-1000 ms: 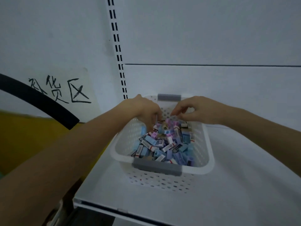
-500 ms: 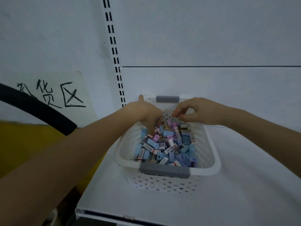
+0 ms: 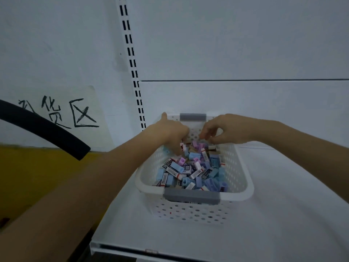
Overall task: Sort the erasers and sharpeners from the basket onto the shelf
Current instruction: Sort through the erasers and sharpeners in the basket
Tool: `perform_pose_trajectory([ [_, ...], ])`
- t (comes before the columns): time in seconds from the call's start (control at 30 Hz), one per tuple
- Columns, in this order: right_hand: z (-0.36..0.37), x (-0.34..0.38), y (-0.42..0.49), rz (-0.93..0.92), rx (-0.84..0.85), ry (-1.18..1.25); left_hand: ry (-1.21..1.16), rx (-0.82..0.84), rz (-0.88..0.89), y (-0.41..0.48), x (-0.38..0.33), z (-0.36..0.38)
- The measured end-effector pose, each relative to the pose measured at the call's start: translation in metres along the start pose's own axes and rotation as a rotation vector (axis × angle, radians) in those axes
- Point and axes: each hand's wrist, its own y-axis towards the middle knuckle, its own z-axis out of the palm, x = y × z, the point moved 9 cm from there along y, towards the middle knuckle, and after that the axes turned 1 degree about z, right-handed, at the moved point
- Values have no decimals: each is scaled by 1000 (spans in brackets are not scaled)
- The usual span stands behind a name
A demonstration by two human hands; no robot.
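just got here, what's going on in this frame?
A person has both hands in a white perforated basket standing on a white shelf. It holds a mixed heap of erasers and sharpeners. The left hand digs into the heap's far left; the right hand hovers with curled fingers over its far end. Whether either grips a piece is unclear. No sorted pieces show on the shelf.

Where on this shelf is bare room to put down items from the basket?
Bare: the white shelf right of the white perforated plastic basket, and in front of it; left, a narrow strip. Crowded: the basket's pile of erasers and sharpeners, left hand and right hand over it.
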Motion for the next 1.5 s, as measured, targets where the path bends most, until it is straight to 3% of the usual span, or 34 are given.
perform_pose_trajectory([
  [0.17, 5, -2, 18, 89, 188, -314, -310, -307, -22, -3, 19, -25],
  [0.43, 40, -9, 36, 141, 480, -699, -565, -458, -69, -13, 32, -33],
  [0.53, 40, -10, 40, 118, 471, -631, -576, -444, -78, -12, 33, -32],
  [0.77, 26, -1, 40, 71, 398, -133, -596, -441, -89, -10, 34, -30],
  [0.87, 25, -5, 41, 65, 370, -188, -599, -440, -88, -10, 32, -31],
  [1.0, 41, -13, 41, 118, 471, -477, -581, -424, -91, -9, 32, -29],
  [1.13, 45, -12, 41, 152, 511, -554, -572, -418, -88, -9, 32, -28],
  [1.2, 47, -14, 42, 154, 534, -516, -569, -416, -86, -10, 32, -28],
  [1.3, 51, -13, 45, 150, 541, -247, -570, -417, -85, -10, 32, -27],
  [1.5, 29, 0, 49, 30, 392, -58, -591, -444, -86, -11, 32, -29],
])
